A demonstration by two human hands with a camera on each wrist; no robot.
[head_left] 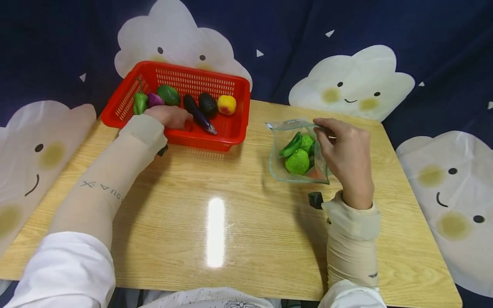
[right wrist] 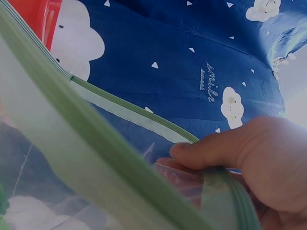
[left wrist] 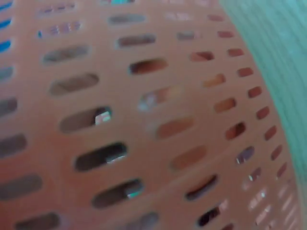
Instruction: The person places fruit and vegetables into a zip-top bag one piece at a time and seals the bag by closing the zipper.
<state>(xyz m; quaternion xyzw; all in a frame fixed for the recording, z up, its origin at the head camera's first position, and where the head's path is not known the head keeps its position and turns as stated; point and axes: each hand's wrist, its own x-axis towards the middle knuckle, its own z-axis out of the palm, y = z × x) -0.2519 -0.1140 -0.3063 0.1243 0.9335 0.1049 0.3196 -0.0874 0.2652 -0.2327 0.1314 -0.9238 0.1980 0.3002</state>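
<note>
My left hand (head_left: 171,116) reaches down into the front left of a red slotted basket (head_left: 239,137); its fingertips are hidden, so any hold is unclear. Close to it lie a purple eggplant (head_left: 197,112), a purple onion-like piece (head_left: 155,100), a dark green oval fruit (head_left: 168,95) and a green pepper (head_left: 140,103). My right hand (head_left: 348,154) pinches the rim of a clear zip-top bag (head_left: 278,167) between thumb and fingers, its mouth spread apart. Inside the bag are a cucumber-like piece (head_left: 291,146), a leafy green ball (head_left: 297,161) and something orange-red, partly covered.
At the basket's right side lie a dark avocado-like fruit (head_left: 208,105) and a yellow-red peach (head_left: 226,105). Both basket and bag are on a wooden table (head_left: 262,239). Behind it hangs a dark blue cloud-print cloth (head_left: 269,25). Only the basket's slotted wall (left wrist: 158,115) fills most of the left wrist view.
</note>
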